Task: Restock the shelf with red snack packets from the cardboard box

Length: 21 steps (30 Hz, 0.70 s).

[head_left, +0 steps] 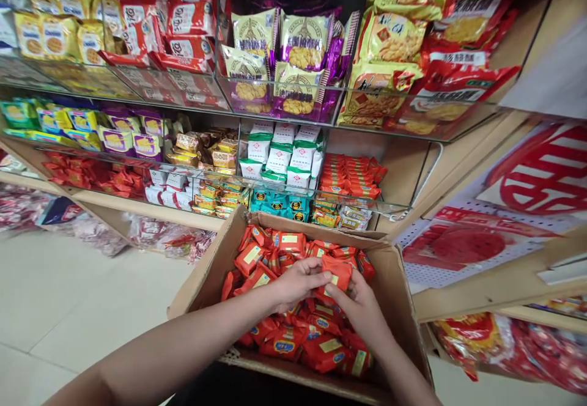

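Showing glossy, crinkled plastic on the red packets (284, 346) at six o'clock — matt, rough-edged cardboard on the surrounding box (393, 280); gleaming clear and smooth on the shelf fronts (177, 85) at ten.

Light is bright, the upper right dim, the edges stretched.

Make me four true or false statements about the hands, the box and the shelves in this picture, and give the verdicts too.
1. The left hand and right hand both hold one red packet. True.
2. The cardboard box is closed. False: it is open, with many red wrapped packets inside.
3. Cream-and-purple biscuit packets sit a shelf above the white-and-green packets. True.
4. The stacked orange packets are left of the white-and-green ones. False: they are to the right.
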Tool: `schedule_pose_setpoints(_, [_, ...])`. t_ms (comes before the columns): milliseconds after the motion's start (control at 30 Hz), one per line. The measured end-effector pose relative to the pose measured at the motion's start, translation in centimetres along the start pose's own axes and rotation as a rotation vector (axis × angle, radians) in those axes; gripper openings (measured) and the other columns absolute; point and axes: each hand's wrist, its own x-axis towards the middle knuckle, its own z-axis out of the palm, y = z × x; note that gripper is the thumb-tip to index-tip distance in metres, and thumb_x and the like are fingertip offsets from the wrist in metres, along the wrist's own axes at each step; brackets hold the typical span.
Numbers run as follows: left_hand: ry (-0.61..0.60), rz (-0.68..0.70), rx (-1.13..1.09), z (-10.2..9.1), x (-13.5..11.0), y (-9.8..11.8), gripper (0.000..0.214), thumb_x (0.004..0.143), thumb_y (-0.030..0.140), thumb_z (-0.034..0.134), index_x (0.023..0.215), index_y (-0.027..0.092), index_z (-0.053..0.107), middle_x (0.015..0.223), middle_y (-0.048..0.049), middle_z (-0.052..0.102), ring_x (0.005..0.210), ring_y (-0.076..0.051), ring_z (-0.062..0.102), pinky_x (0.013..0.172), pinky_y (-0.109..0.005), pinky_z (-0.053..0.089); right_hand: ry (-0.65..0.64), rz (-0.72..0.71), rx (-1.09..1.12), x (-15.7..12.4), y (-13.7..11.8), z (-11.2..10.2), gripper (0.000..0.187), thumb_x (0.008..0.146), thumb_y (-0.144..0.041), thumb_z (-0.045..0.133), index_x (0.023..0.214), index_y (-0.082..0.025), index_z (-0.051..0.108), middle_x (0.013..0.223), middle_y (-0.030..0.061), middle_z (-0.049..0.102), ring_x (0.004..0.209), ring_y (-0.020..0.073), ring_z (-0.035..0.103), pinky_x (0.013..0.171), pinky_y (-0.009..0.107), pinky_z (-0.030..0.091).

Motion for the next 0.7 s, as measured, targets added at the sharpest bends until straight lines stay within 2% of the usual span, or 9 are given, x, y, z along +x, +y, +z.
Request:
schedule_pose_setpoints(67, [0.018,-0.038,-0.085,-0.4,-0.3,0.2,0.028,0.061,0.030,0.074,0.080,0.018,0.058,0.076,0.0026,0.058,0.068,-0.009,0.054,0.071,-0.026,0.041,0.075,-0.032,-0.120,-0.1,0.8,0.1,0.035,0.072,-0.038,0.059,0.101,-0.020,0.049,0.099,0.0077,0.064,0.085,0.0226,0.061,0.068,0.036,0.051])
schedule_pose_setpoints(133, [0.024,-0.104,-0.146,-0.7,-0.4,0.6,0.027,0.067,0.036,0.068,0.087,0.021,0.056,0.085,0.0007,0.059,0.072,-0.011,0.056,0.071,-0.030,0.042,0.182,-0.127,-0.327,-0.1,1.0,0.0,0.033,0.072,-0.034,0.057,0.101,-0.020,0.052,0.101,0.0087,0.063,0.091,0.0238,0.059,0.078,0.039,0.048])
schedule_pose_setpoints(200, [0.057,-0.144,-0.201,-0.9,-0.4,1.2,0.027,0.072,0.034,0.063,0.094,0.022,0.055,0.092,-0.0023,0.060,0.074,-0.014,0.058,0.071,-0.031,0.043,0.148,-0.253,-0.496,0.2,0.7,-0.4,0.034,0.071,-0.025,0.053,0.105,-0.021,0.055,0.109,0.0080,0.060,0.102,0.0234,0.054,0.090,0.040,0.041])
schedule_pose_setpoints(267, [0.144,-0.118,-0.237,-1.3,-0.1,1.7,0.028,0.067,0.016,0.063,0.094,0.019,0.055,0.093,-0.0045,0.061,0.072,-0.014,0.059,0.069,-0.030,0.044,0.064,-0.295,-0.538,1.2,0.4,-1.0,0.040,0.071,-0.018,0.045,0.110,-0.022,0.054,0.114,0.0063,0.058,0.106,0.0207,0.052,0.093,0.037,0.039])
schedule_pose_setpoints(333, [0.242,-0.031,-0.241,-2.1,0.3,2.1,0.037,0.059,-0.001,0.058,0.091,0.016,0.055,0.098,-0.0054,0.062,0.070,-0.012,0.058,0.066,-0.026,0.045,0.093,-0.180,-0.598,2.6,0.5,-1.7,0.044,0.071,-0.017,0.039,0.113,-0.019,0.053,0.112,0.0079,0.059,0.102,0.0192,0.055,0.089,0.034,0.042])
schedule_pose_setpoints(433, [0.282,0.087,-0.250,-3.4,0.4,2.6,0.044,0.056,-0.007,0.053,0.093,0.017,0.054,0.106,-0.0054,0.060,0.072,-0.011,0.059,0.065,-0.023,0.045,0.147,0.022,-0.767,4.6,1.9,-2.1,0.039,0.069,-0.025,0.049,0.105,-0.014,0.058,0.104,0.0125,0.061,0.096,0.0229,0.057,0.085,0.035,0.043])
schedule_pose_setpoints(500, [0.260,0.132,-0.268,-4.2,0.3,2.9,0.046,0.057,-0.006,0.054,0.097,0.017,0.053,0.108,-0.0064,0.059,0.077,-0.013,0.060,0.069,-0.025,0.046,0.092,0.034,-0.818,5.2,2.8,-1.9,0.034,0.063,-0.026,0.058,0.094,-0.014,0.063,0.099,0.0131,0.062,0.095,0.0249,0.057,0.085,0.035,0.042])
schedule_pose_setpoints(600, [0.229,0.138,-0.278,-4.8,-0.1,3.4,0.049,0.057,-0.005,0.055,0.101,0.018,0.050,0.110,-0.0072,0.059,0.082,-0.017,0.061,0.071,-0.033,0.048,0.033,0.007,-0.805,5.0,3.3,-1.8,0.021,0.060,-0.025,0.062,0.079,-0.017,0.065,0.087,0.0098,0.064,0.085,0.0233,0.059,0.079,0.033,0.043])
schedule_pose_setpoints(700, [0.276,0.166,-0.239,-5.0,-0.3,3.7,0.050,0.055,-0.005,0.054,0.099,0.018,0.051,0.108,-0.0062,0.059,0.076,-0.016,0.061,0.068,-0.033,0.049,0.077,0.003,-0.625,4.1,2.2,-2.4,0.024,0.063,-0.033,0.063,0.081,-0.019,0.062,0.084,0.0053,0.065,0.079,0.0216,0.059,0.074,0.033,0.044])
